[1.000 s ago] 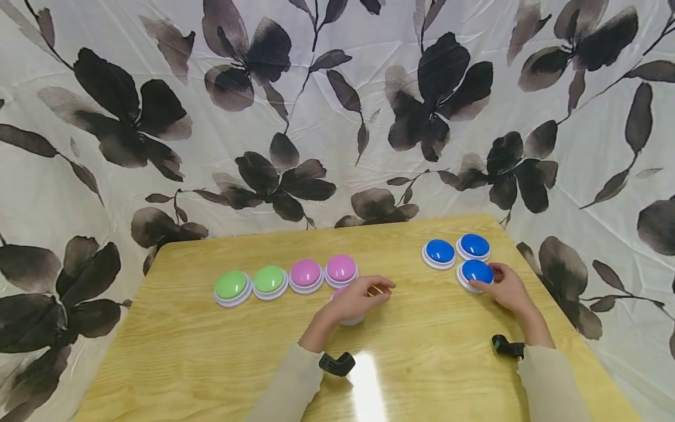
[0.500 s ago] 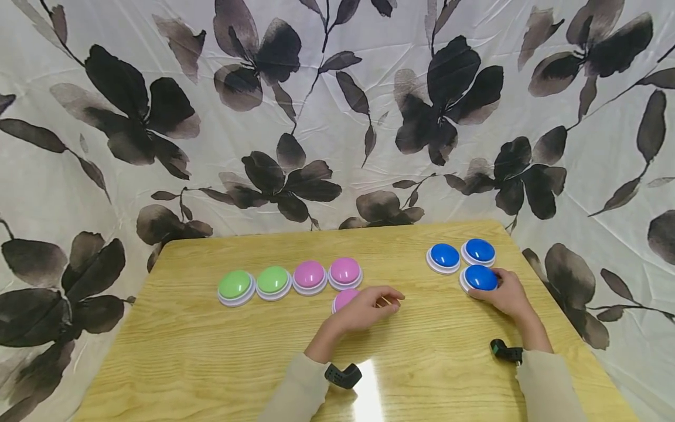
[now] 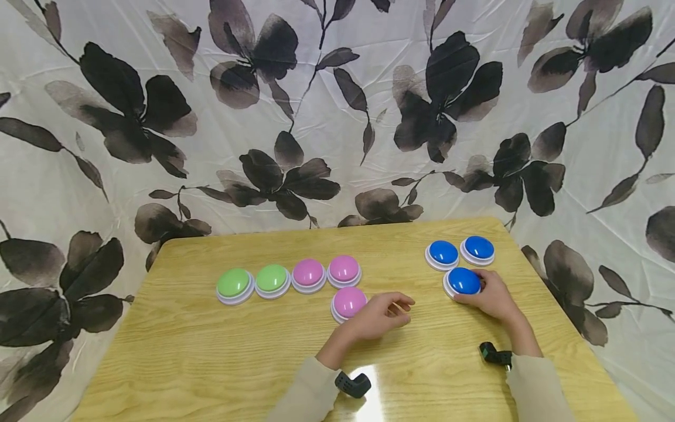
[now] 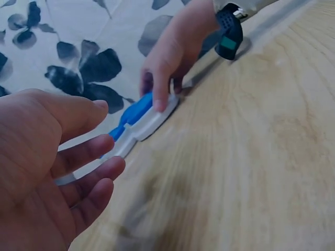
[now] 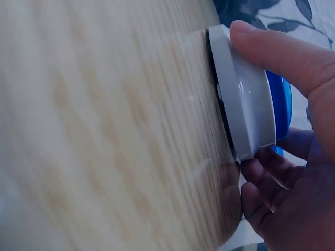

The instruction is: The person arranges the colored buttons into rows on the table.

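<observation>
Beside the left hand (image 3: pixel 381 316) — a pink button (image 3: pixel 348 300), partly covered.

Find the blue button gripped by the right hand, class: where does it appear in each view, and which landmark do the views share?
Head: the blue button is right of centre, below mid-height.
Left wrist: the blue button is slightly above and left of centre.
Right wrist: the blue button is right of centre, above mid-height.
Shared landmark: the right hand gripping it.
</observation>
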Demonstrator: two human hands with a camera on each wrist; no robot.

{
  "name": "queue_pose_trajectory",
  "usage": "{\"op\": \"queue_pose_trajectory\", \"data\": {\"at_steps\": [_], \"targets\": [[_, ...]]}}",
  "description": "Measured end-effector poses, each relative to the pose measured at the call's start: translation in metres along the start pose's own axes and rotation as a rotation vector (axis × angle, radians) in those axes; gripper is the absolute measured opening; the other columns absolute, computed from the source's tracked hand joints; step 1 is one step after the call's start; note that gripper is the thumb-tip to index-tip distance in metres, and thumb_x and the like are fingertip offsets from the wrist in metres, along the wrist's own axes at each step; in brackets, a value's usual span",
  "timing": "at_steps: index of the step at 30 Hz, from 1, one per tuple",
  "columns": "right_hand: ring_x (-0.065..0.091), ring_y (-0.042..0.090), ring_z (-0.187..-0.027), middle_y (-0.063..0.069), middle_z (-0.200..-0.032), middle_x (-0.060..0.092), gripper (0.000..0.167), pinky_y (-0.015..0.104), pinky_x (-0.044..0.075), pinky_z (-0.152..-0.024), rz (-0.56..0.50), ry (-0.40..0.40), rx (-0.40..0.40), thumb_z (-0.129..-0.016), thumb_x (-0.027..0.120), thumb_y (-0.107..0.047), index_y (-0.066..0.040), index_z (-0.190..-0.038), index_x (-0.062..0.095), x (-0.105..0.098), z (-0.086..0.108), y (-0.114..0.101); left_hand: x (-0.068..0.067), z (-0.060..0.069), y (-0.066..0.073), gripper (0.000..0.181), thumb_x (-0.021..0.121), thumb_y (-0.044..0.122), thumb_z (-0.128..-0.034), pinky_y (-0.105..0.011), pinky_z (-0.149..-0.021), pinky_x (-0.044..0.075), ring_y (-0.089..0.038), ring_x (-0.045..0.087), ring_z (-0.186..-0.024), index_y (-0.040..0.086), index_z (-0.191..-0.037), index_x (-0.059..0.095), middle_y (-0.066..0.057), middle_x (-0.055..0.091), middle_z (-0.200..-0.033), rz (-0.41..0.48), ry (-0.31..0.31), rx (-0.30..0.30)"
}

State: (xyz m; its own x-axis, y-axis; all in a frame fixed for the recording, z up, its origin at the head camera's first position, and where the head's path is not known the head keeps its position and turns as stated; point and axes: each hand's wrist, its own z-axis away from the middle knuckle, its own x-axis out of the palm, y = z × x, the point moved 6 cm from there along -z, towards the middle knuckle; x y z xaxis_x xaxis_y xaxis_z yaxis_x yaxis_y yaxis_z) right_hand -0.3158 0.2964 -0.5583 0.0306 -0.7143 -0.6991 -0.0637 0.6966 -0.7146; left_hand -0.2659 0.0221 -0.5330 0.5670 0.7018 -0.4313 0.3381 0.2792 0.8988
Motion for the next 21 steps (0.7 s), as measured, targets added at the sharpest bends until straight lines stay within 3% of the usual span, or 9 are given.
{"op": "queue_pose_trajectory", "data": {"at_steps": [10,17,21], "targets": [[0.048,0.046,-0.115,0.028,-0.130,0.045,0.093,0.060,0.043,-0.094,0.034,-0.050,-0.080,-0.071,0.086,-0.044,0.008,-0.136,0.044,0.025,0.006,-0.026,0.006,0.001,-0.009,0.052,0.071,0.023,-0.0907,-0.025,-0.089,0.049,-0.020,0.061,-0.109,0.003,-0.136,0.053,-0.010,0.059,-0.128,-0.018,0.055,-0.095],[0.052,0.039,-0.110,0.023,-0.125,0.050,0.088,0.057,0.046,-0.093,0.025,-0.077,-0.138,-0.069,0.088,-0.040,0.005,-0.133,0.048,0.039,0.013,-0.045,0.005,-0.003,-0.012,0.067,0.069,0.035,-0.0909,-0.031,-0.104,0.039,-0.019,0.048,-0.126,0.009,-0.146,0.040,-0.005,0.048,-0.141,-0.250,0.138,-0.114],[0.053,0.038,-0.110,0.021,-0.123,0.051,0.085,0.056,0.047,-0.092,0.021,-0.098,-0.166,-0.069,0.088,-0.041,0.003,-0.131,0.050,0.047,0.016,-0.054,0.005,-0.003,-0.012,0.070,0.069,0.036,-0.0908,-0.033,-0.108,0.035,-0.018,0.043,-0.131,0.009,-0.147,0.038,-0.005,0.045,-0.144,-0.288,0.152,-0.128]]}}
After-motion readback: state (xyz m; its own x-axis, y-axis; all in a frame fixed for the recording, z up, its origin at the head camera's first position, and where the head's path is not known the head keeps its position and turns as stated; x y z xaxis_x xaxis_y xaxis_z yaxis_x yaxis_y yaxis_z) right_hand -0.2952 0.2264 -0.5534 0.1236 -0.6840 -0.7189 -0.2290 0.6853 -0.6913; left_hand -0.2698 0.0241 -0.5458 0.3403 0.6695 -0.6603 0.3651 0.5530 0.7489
